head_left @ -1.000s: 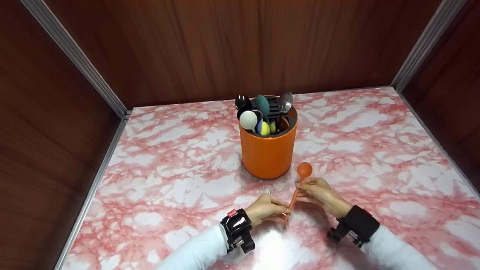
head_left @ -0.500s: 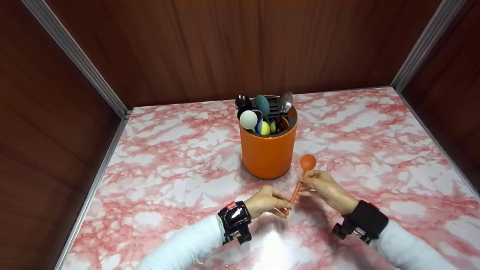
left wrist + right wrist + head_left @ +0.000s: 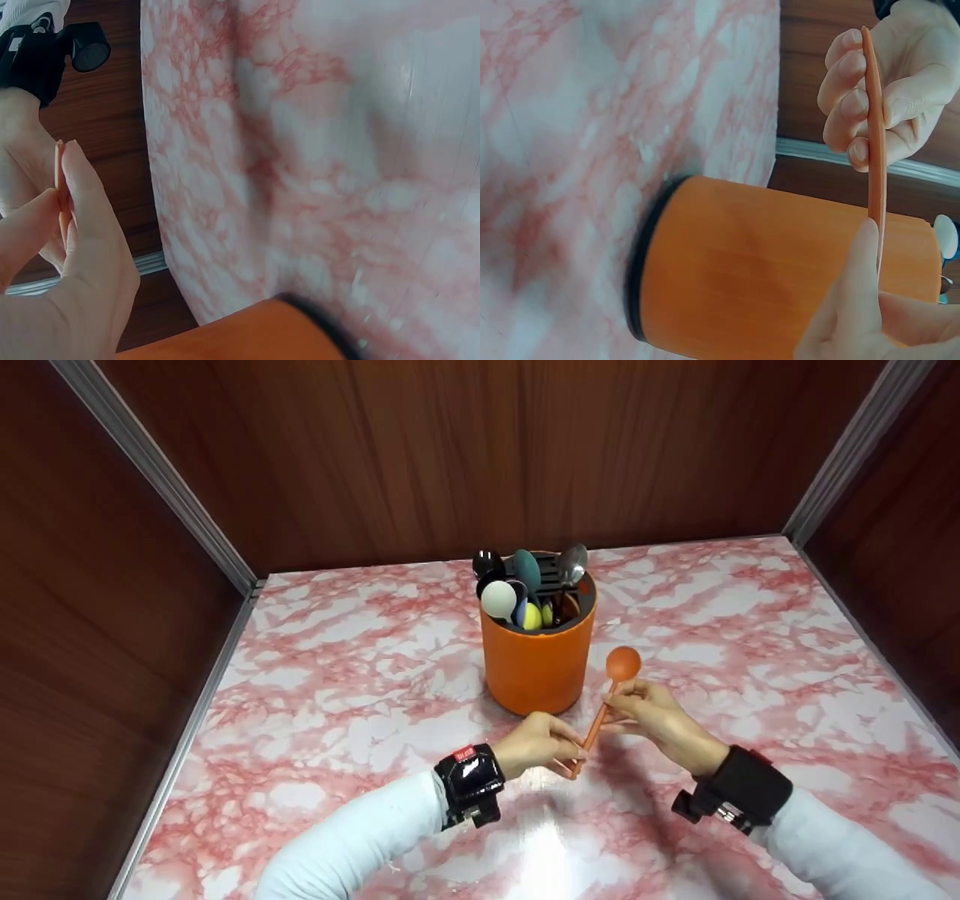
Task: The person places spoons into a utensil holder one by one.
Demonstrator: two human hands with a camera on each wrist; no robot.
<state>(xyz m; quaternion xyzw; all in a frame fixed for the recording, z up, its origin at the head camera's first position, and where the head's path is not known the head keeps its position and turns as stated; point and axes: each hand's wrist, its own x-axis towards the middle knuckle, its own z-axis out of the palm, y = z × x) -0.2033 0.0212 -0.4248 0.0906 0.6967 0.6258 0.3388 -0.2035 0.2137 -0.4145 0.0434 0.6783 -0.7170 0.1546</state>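
Observation:
An orange spoon (image 3: 623, 664) is held in front of and to the right of the orange utensil holder (image 3: 536, 675), its round bowl pointing away. My left hand (image 3: 541, 746) pinches the lower end of the handle. Just below the bowl, my right hand (image 3: 660, 721) pinches the handle between thumb and fingers. The right wrist view shows the thin handle (image 3: 876, 165) edge-on, spanning both hands, with the bowl out of sight. In the left wrist view only a short piece of handle (image 3: 61, 180) shows between the fingers.
Several utensils stand in the holder: a white spoon (image 3: 498, 600), a teal spoon (image 3: 526, 570), a black one (image 3: 487, 564), a metal one (image 3: 573, 564) and a yellow piece (image 3: 532, 617). Brown wood-grain panels (image 3: 480, 457) enclose the pink marbled table (image 3: 360, 675).
Both hands have moved the spoon up and away from the body, the right hand also slightly rightward. Both keep their grip on the handle. The utensil holder has stayed put.

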